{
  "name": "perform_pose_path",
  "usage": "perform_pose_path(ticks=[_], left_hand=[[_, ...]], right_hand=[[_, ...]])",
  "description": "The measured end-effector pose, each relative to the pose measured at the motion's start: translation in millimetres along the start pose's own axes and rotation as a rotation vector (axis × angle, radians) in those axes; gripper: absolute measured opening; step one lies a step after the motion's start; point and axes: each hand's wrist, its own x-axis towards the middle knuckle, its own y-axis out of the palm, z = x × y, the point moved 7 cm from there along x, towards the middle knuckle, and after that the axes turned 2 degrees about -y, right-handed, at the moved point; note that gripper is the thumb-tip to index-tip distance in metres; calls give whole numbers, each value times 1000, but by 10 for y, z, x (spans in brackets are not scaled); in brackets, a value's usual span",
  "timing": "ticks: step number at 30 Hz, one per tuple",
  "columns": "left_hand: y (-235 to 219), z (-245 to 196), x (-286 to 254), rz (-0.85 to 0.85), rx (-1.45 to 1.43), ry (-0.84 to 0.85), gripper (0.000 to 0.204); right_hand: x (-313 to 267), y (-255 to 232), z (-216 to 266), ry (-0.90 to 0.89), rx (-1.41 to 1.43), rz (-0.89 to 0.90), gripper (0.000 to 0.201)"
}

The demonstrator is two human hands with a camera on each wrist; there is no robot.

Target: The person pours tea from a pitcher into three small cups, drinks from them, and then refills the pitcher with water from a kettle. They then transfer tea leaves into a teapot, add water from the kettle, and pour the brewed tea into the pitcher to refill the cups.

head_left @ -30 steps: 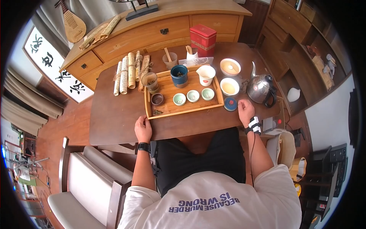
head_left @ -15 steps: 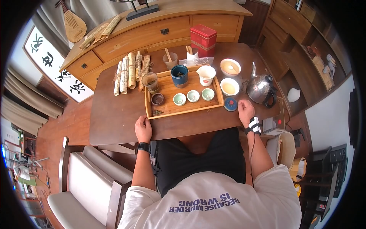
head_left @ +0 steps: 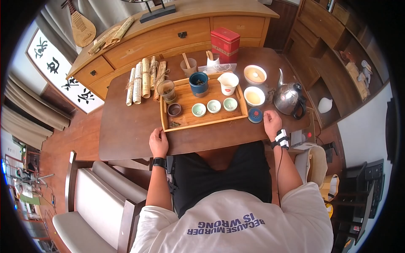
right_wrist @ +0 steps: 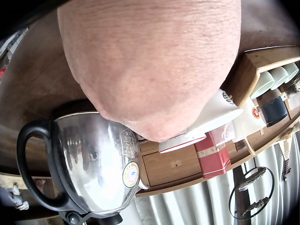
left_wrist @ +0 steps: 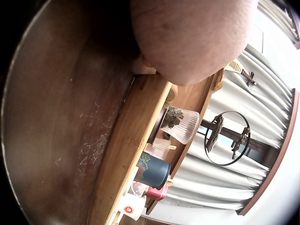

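The left hand (head_left: 158, 143) rests on the table just off the near left corner of the wooden tray (head_left: 206, 123), its fingers loosely curled and holding nothing. Beside the round blue lid (head_left: 255, 115), the right hand (head_left: 272, 124) lies on the table, loosely curled and empty. On the tray stand a blue cup (head_left: 198, 89), a white pitcher (head_left: 228, 84), a ribbed glass (head_left: 166, 89), a small brown cup (head_left: 174, 109) and three pale green cups, the middle one (head_left: 214, 106) among them. The backs of the hands hide the fingers in both wrist views.
A steel kettle (head_left: 288, 98) stands right of two white bowls, the nearer one (head_left: 254, 96) beside the tray. Behind the tray are a red tin (head_left: 225, 44) and a holder (head_left: 213, 64) with wooden tools. Rolled bamboo scrolls (head_left: 145, 78) lie at the back left.
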Motion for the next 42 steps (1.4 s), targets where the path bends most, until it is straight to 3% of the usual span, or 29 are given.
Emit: perform_pose_path(ticks=[42], left_hand=[[14,25,-1,-6,13,14,14]], right_hand=[[-2,-4,8,9,9,7,9]])
